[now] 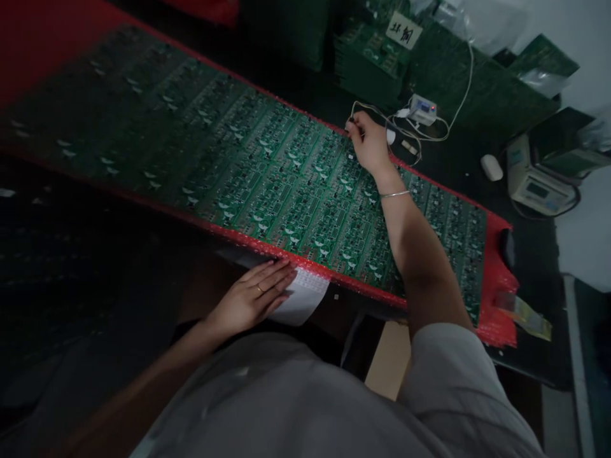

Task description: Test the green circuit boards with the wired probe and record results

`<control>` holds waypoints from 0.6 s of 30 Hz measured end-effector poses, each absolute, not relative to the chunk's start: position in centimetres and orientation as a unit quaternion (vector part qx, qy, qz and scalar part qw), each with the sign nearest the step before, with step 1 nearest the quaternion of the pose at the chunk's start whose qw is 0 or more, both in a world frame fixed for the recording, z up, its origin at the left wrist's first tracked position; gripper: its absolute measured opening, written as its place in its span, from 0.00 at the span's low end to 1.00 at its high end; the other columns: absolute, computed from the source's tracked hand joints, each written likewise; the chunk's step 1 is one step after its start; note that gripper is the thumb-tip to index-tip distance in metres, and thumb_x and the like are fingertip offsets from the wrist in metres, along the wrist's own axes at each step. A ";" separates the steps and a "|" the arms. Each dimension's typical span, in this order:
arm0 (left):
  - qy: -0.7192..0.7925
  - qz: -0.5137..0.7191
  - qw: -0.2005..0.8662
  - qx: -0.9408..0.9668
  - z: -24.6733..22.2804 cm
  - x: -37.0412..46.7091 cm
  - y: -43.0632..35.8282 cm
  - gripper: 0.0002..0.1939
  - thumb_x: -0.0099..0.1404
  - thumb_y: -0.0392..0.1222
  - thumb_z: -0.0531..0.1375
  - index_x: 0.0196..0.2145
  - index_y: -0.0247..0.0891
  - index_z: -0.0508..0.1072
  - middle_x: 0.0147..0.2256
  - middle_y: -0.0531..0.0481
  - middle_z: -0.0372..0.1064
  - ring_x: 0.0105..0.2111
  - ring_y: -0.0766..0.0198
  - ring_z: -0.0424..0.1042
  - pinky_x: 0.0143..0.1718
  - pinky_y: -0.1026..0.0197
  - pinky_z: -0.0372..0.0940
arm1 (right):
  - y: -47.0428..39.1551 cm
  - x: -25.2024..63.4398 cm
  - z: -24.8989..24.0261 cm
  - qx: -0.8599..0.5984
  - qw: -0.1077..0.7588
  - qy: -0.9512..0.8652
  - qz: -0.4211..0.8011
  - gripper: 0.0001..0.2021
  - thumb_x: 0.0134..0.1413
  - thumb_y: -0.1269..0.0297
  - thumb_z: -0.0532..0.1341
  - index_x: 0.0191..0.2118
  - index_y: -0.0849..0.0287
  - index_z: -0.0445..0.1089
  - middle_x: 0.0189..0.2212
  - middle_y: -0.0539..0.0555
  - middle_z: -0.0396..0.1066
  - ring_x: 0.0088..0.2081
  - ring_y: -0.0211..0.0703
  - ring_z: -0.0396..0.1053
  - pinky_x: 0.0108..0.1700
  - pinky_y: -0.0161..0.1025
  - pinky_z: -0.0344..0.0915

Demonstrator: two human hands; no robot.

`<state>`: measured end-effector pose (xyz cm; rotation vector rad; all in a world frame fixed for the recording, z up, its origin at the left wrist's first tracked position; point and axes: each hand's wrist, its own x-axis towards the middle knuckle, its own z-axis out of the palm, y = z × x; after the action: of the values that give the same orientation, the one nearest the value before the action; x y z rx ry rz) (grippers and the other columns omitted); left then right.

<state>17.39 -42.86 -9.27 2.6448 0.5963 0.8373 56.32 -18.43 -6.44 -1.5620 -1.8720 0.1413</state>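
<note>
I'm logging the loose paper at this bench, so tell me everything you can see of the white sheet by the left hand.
The white sheet looks like thin paper, with rows of small squares across its upper right part and a plain area below. Its lower edge curves. The left-hand grip lies flat over its left part, hiding some of it. Its upper edge meets the near edge of the red bubble wrap; what supports it is unclear.

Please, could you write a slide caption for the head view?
Right hand over printed circuit boards on red bubble wrap; left hand at its near edge.
</note>
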 end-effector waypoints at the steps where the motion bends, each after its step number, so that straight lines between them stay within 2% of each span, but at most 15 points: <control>1: 0.219 0.285 0.145 0.922 -9.6 17.6 -43.3 0.37 0.74 0.35 0.62 0.75 0.42 0.55 0.60 0.41 0.74 0.63 0.54 0.72 0.69 0.52 0.62 | -18.5 56.2 -6.3 -0.603 0.343 -0.718 0.052 0.16 0.74 0.45 0.51 0.41 0.50 0.66 0.33 0.53 0.73 0.38 0.49 0.73 0.46 0.45 0.69; 4: 0.267 0.272 0.144 0.913 -10.3 18.0 -44.8 0.41 0.74 0.34 0.59 0.77 0.43 0.45 0.65 0.39 0.69 0.67 0.54 0.67 0.72 0.51 0.57 | -18.7 55.8 -5.7 -0.613 0.330 -0.717 0.048 0.12 0.73 0.51 0.52 0.39 0.48 0.64 0.32 0.52 0.73 0.36 0.48 0.72 0.44 0.44 0.68; 9: 0.284 0.267 0.147 0.909 -10.9 18.3 -45.9 0.40 0.74 0.35 0.58 0.77 0.42 0.45 0.65 0.38 0.68 0.68 0.52 0.65 0.70 0.50 0.59 | -19.2 55.5 -4.9 -0.621 0.319 -0.714 0.051 0.08 0.71 0.56 0.51 0.37 0.45 0.61 0.33 0.50 0.74 0.38 0.48 0.72 0.45 0.46 0.67; 18: 0.297 0.278 0.130 0.904 -11.0 18.5 -46.4 0.39 0.74 0.34 0.59 0.76 0.42 0.49 0.62 0.39 0.72 0.66 0.54 0.69 0.68 0.51 0.61 | -17.8 56.3 -5.5 -0.596 0.332 -0.728 0.068 0.13 0.66 0.45 0.49 0.37 0.44 0.61 0.30 0.51 0.69 0.33 0.43 0.66 0.41 0.44 0.60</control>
<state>18.47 -46.43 -11.01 2.6284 0.8631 0.8074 56.34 -17.84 -5.51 -1.5579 -1.9013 0.1789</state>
